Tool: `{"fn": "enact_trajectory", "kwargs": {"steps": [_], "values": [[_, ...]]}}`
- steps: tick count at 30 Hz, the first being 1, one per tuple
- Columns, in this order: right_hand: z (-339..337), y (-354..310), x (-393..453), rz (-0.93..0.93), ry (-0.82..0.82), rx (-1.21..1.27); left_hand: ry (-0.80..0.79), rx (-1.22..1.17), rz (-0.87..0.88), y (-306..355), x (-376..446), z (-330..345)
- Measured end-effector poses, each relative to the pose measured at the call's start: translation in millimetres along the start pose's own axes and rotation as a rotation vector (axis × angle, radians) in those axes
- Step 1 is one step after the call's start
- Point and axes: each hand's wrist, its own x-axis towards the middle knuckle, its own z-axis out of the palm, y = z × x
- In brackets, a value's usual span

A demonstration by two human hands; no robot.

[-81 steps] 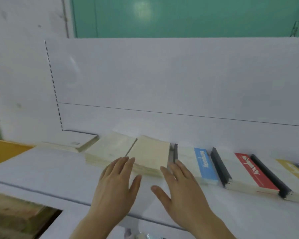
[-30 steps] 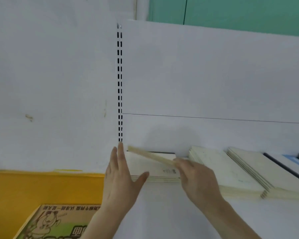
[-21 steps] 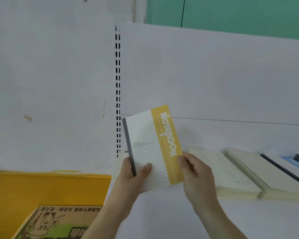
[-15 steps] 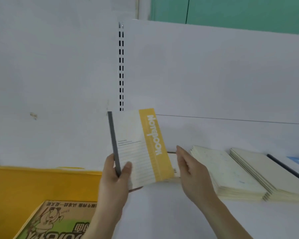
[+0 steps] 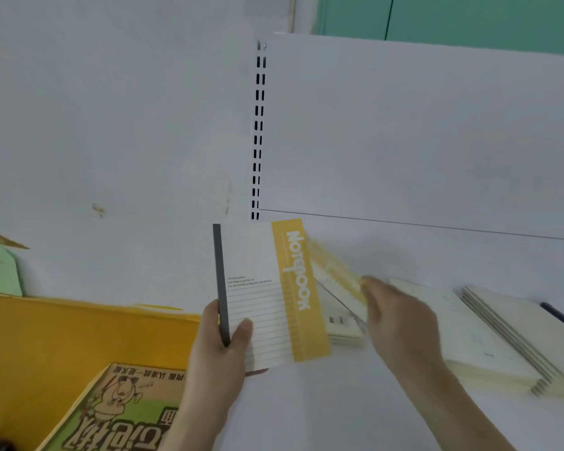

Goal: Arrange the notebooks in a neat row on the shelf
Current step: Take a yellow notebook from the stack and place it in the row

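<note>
Gripping yellow-banded notebook (image 5: 267, 294), vertical "Notebook" lettering

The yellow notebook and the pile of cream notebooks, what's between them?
In the head view, between yellow notebook and cream pile: right hand lifting a blurred notebook.

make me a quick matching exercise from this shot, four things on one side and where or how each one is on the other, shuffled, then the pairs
Things:
1. yellow-striped white notebook with dark spine
2. blurred yellow-edged notebook
3. cream stacks of notebooks lying flat
4. green cartoon-printed book

States:
A. in the yellow bin, bottom left
B. upright, gripped by the left hand
C. on the white shelf, at the right
D. tilted, lifted by the right hand

Pairs: 1-B, 2-D, 3-C, 4-A
</note>
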Motion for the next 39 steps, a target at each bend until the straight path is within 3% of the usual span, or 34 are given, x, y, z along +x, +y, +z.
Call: {"fn": "enact_trajectory", "kwargs": {"steps": [2, 4, 8, 16, 22, 26, 30, 34, 39], "values": [[-20, 0, 7, 0.073, 0.217, 0.099, 0.003, 0.041, 0.024, 0, 1, -1], [-39, -5, 7, 0.187, 0.312, 0.304, 0.001, 0.034, 0.029, 2, 4, 2], [-47, -21, -12, 0.382, 0.199, 0.632, -0.062, 0.013, 0.055, 11, 0, 17], [-42, -33, -58, 0.463, 0.052, 0.697, -0.194, -0.143, 0.1, 24, -36, 57], [-66, 8, -84, 0.579, 0.12, 0.783, -0.476, -0.226, 0.021, 29, -65, 94], [-94, 49, -103, 0.612, 0.156, 0.753, -0.5, -0.227, 0.004, 37, -96, 139], [-133, 110, -127, 0.651, 0.203, 0.657, -0.515, -0.207, 0.094, 43, -138, 201], [-180, 187, -162, 0.675, 0.136, 0.51, -0.534, -0.222, 0.09, 48, -197, 277], [-246, 297, -221, 0.466, 0.045, 0.263, -0.565, -0.24, 0.033, 52, -273, 385]]}}
